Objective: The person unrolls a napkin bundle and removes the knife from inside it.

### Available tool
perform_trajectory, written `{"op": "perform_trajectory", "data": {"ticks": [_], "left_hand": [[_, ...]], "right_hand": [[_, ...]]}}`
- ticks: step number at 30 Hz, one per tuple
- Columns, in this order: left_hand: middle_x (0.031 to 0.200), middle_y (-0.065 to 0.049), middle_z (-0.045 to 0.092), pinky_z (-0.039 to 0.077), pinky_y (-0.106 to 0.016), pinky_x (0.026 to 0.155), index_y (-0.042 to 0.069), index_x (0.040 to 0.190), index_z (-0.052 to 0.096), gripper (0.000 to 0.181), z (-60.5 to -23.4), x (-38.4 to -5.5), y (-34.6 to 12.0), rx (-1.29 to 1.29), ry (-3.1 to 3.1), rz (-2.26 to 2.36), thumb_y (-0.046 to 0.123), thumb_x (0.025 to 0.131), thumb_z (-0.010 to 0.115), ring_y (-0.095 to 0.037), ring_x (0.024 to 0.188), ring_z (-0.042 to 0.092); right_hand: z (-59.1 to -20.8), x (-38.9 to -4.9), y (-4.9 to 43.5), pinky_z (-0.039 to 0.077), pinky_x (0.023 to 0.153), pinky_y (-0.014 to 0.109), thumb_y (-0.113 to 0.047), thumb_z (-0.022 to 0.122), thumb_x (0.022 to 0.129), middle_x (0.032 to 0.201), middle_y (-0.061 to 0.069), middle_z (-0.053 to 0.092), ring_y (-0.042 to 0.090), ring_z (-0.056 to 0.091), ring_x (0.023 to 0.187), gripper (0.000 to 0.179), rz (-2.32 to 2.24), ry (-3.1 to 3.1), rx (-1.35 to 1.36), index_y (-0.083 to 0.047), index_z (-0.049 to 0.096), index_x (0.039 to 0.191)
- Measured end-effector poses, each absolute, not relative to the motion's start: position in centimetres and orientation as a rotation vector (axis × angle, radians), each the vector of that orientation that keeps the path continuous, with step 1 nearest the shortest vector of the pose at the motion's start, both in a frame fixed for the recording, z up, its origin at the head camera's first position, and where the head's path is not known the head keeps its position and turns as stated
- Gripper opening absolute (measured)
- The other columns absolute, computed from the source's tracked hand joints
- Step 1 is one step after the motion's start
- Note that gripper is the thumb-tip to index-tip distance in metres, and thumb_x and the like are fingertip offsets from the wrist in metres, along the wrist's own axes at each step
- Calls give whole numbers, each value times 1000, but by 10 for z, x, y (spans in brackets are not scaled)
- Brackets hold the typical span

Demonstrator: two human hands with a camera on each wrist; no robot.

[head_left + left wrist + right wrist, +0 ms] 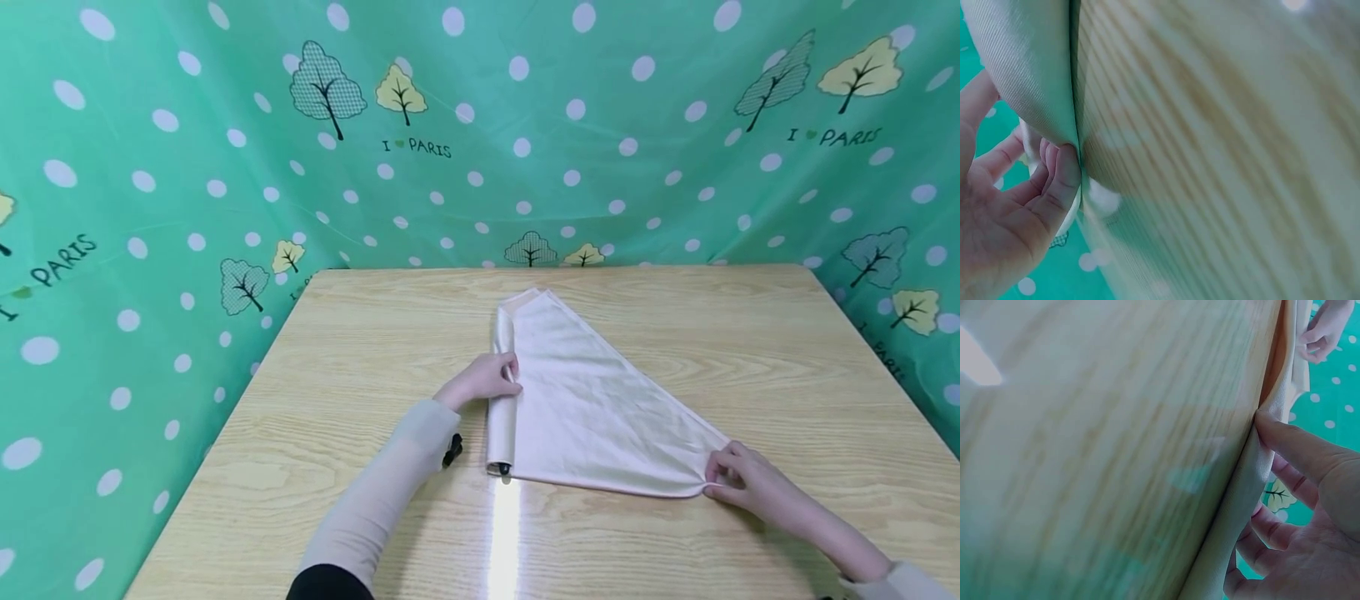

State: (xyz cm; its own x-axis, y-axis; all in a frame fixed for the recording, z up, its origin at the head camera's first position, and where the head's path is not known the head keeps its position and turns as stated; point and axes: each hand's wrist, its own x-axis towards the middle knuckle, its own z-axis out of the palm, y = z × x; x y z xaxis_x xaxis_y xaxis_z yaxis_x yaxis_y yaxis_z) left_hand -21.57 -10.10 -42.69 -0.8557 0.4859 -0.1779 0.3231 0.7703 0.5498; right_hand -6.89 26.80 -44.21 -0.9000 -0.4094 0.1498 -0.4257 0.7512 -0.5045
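A pale pinkish-white cloth (600,400) lies on the table, its left side wound into an upright-running roll (502,429) and the rest spread as a rough triangle. A small black tip (504,469) shows at the roll's near end; what it belongs to is hidden. My left hand (483,379) grips the middle of the roll, thumb and fingers about it. Up close, the left wrist view has its fingertips against the smooth fabric (1029,69). With thumb and fingers, my right hand (750,487) pinches the cloth's near right corner, gathering small creases there.
The wood-grain table (360,350) carries the cloth, with a bright strip of reflected light (505,542) near the front. Behind and at both sides hangs a green dotted curtain (480,142) printed with trees. A black item (453,450) sits at the left cuff.
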Motion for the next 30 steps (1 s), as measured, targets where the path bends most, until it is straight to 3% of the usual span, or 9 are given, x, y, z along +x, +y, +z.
{"op": "perform_trajectory", "data": {"ticks": [18, 30], "left_hand": [[64, 1, 46, 38, -20, 50, 6, 85, 52, 17, -427, -218, -112, 543, 2625, 866, 6, 71, 62, -10, 56, 45], [65, -2, 40, 45, -23, 50, -3, 103, 51, 30, -429, -214, -137, 187, 2347, 1351, -6, 74, 56, -13, 53, 45]], "right_hand": [[-442, -69, 268, 30, 53, 20, -13, 73, 66, 73, -11, 37, 0, 34, 66, 28, 864, -2886, 698, -25, 49, 71], [-442, -69, 267, 30, 53, 20, -14, 72, 68, 74, -7, 38, 1, 35, 66, 24, 878, -2968, 665, -23, 50, 71]]}}
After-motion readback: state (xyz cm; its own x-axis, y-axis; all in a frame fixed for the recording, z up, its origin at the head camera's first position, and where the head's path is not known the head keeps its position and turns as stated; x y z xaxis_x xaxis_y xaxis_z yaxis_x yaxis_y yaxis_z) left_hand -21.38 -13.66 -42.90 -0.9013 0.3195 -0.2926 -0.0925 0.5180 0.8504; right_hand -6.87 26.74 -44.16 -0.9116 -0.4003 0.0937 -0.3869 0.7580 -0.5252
